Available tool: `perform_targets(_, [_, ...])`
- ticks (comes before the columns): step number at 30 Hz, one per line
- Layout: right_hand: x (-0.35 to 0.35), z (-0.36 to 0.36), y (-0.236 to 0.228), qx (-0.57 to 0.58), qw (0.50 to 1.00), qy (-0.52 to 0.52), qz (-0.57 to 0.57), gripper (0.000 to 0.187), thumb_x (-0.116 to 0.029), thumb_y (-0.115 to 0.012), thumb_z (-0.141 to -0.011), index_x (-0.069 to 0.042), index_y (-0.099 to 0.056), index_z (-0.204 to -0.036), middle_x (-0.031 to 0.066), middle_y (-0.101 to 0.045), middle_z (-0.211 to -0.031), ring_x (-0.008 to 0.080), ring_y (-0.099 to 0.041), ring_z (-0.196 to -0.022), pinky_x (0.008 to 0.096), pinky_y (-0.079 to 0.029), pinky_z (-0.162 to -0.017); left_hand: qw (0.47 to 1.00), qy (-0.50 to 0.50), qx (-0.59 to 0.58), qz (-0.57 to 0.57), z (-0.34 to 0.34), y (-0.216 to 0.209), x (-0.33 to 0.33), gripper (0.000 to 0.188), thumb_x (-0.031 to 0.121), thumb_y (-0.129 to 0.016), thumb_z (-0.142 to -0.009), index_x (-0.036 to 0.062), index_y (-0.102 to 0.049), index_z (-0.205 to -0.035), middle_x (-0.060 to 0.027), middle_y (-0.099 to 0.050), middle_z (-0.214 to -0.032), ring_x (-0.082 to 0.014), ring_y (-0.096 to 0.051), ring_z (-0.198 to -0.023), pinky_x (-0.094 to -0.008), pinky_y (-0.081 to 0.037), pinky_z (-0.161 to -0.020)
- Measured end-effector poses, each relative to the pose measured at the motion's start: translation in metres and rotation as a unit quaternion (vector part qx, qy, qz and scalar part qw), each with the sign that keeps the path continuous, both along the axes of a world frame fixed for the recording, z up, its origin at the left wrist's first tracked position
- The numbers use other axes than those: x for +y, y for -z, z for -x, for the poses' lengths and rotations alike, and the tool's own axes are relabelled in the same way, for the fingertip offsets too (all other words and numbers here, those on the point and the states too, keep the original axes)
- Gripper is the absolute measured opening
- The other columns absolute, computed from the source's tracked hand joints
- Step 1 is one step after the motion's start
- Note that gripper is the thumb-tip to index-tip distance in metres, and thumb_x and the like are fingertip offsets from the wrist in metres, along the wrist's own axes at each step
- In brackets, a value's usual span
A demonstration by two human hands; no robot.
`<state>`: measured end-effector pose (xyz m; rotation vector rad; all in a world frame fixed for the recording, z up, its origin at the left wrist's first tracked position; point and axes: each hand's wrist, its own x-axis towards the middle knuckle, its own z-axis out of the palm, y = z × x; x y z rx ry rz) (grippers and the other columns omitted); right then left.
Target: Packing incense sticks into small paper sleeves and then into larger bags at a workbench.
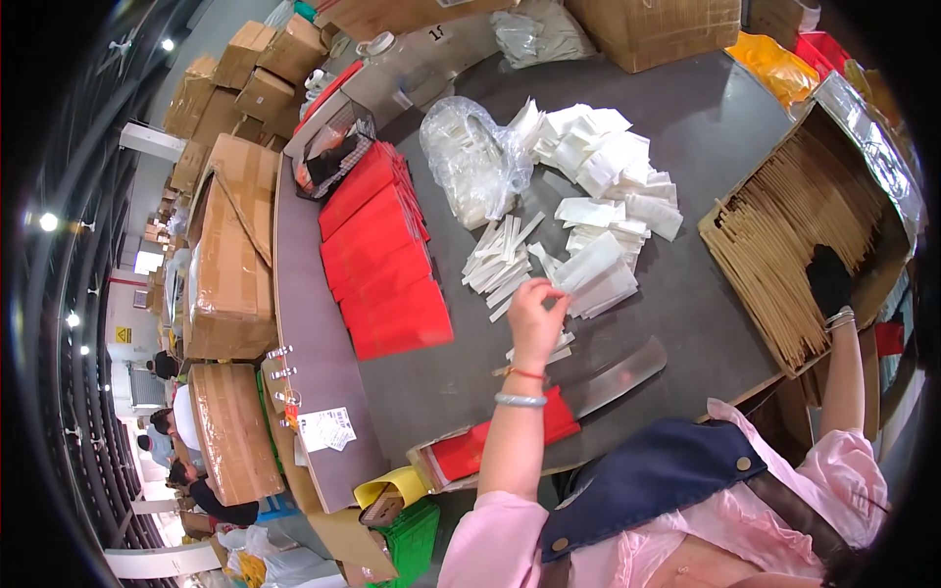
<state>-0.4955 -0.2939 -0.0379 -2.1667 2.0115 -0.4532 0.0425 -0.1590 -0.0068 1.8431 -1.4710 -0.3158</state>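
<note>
My bare left hand (pixel 539 316) is over the table, its thumb and fingers closed in a pinch at the left edge of a translucent white sleeve (pixel 596 274). Whether the sleeve's edge is between the fingertips cannot be made out. Beyond it lie heaped white paper packets (pixel 600 157) and a bunch of narrow white strips (pixel 498 257). My right hand (pixel 829 278), in a black glove, reaches into an open cardboard box (pixel 708 227) and rests on brown rolled-looking sticks (pixel 784 245). The dark glove hides how its fingers are bent.
Red flat envelopes (pixel 387 260) lie fanned on the left, beside a clear plastic bag (pixel 472 162). Near me are a clear curved strip (pixel 622 377) and a red-filled tray (pixel 505 439). A large carton (pixel 652 29) stands at the back. Other people (pixel 196 480) are far left.
</note>
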Motion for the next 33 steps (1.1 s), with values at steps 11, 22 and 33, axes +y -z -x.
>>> perform_targets(11, [0.005,0.021,0.014,-0.005,0.998,0.010,-0.054,0.033,-0.012,-0.055,-0.084,-0.002,-0.054,-0.116,0.0205,-0.061,-0.111,0.0384,-0.056,-0.108,0.0406,-0.046,-0.091,0.998,-0.034,0.031,-0.031,0.018,0.008,-0.021,0.026,0.011,-0.079,-0.070,0.0015,-0.066,-0.091,-0.0096,-0.063,-0.084,-0.0211,-0.061,-0.071,-0.0332,-0.050,-0.068])
perform_targets(22, [0.069,-0.148,-0.081,-0.195,0.947,-0.250,-0.055,0.020,-0.006,-0.064,-0.083,-0.004,-0.067,-0.102,0.0136,-0.064,-0.089,0.0314,-0.062,-0.086,0.0378,-0.048,-0.076,0.969,0.134,0.028,-0.206,0.062,-0.010,0.093,0.023,0.018,-0.080,-0.070,0.0095,-0.069,-0.089,-0.0076,-0.063,-0.086,-0.0232,-0.060,-0.079,-0.0356,-0.049,-0.075])
perform_targets(33, [0.114,-0.254,-0.005,-0.092,0.849,-0.516,-0.059,0.018,-0.021,-0.071,-0.076,-0.015,-0.070,-0.093,0.0106,-0.060,-0.077,0.0316,-0.059,-0.071,0.0416,-0.048,-0.062,0.985,0.053,-0.092,-0.136,0.062,-0.010,0.148,0.066,0.025,-0.084,-0.060,0.0042,-0.061,-0.118,-0.0095,-0.056,-0.115,-0.0328,-0.048,-0.110,-0.0438,-0.040,-0.095])
